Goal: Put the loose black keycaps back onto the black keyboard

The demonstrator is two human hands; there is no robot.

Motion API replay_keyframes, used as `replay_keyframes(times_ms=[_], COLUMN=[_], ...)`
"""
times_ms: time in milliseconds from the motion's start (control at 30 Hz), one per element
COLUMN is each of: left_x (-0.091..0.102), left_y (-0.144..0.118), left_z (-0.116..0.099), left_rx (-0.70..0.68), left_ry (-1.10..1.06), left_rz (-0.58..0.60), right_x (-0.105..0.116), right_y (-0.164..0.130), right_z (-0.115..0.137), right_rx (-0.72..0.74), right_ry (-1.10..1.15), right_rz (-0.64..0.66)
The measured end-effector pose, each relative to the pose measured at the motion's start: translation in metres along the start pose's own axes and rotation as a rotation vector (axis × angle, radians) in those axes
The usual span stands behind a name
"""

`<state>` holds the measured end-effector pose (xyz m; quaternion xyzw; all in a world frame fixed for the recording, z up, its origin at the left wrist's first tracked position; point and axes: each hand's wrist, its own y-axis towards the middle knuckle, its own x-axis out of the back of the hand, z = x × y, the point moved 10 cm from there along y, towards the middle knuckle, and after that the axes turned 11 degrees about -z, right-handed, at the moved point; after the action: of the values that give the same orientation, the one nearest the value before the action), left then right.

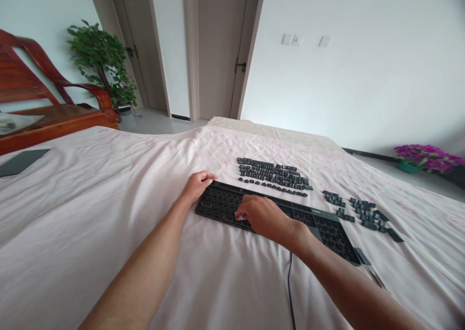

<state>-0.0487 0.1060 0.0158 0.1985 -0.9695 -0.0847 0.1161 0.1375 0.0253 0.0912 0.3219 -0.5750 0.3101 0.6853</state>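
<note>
A black keyboard (222,202) with its keycaps taken off lies on the pale pink bed sheet. At its far left corner is my left hand (198,185), with thumb and fingers closed on the edge. My right hand (264,214) is over the middle of the keyboard, its fingers curled together. A small piece of white wipe or tissue (240,217) sticks out from under those fingertips, against the keyboard's surface. The rest of the wipe is hidden by the hand. Loose black keycaps (272,172) lie in rows just beyond the keyboard.
More keycaps (368,214) lie to the right. A thin tool (376,276) is beside the keyboard's right end. The cable (290,291) runs toward me. A dark flat object (23,162) lies at far left, near a wooden chair (58,85). Purple flowers (428,157) stand at right.
</note>
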Motion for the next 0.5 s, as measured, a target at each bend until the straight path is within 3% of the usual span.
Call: replay_keyframes(times_ms=[233, 367, 500], left_x=[0.0, -0.001, -0.001], left_y=[-0.002, -0.002, -0.002], left_z=[-0.001, -0.001, 0.002], left_rx=[-0.021, -0.024, -0.024], left_ry=[0.052, 0.067, 0.071], left_rz=[0.002, 0.006, 0.006], right_x=[0.01, 0.018, 0.008], right_y=[-0.039, -0.034, -0.031], right_z=[-0.033, -0.035, -0.029], right_rx=[-0.083, -0.131, -0.107], right_ry=[-0.134, -0.061, 0.074], right_rz=[0.122, -0.016, -0.089])
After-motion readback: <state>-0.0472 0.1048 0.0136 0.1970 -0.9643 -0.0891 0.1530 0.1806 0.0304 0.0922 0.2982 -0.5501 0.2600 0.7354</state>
